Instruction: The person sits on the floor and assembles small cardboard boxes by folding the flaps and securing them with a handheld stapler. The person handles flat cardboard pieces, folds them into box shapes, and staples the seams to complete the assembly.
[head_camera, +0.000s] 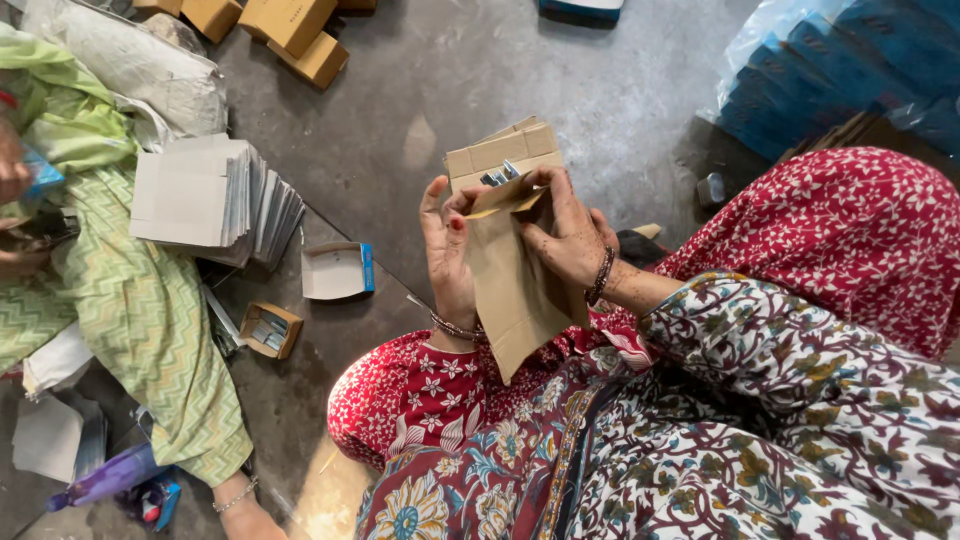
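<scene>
Both hands meet at centre frame on a small brown cardboard carton (515, 285): the left hand (448, 262) is curled round its left edge, and the right hand (570, 240) presses down the top flap, fingers closed on it. Small silvery-blue packets (497, 177) show at the open mouth; if the flap folds crookedly they could slip out onto the grey concrete floor (420, 90). At left, a stack of flat grey-white carton blanks (205, 195) leans unevenly. Nearby lies an open white-and-blue box (338, 270).
</scene>
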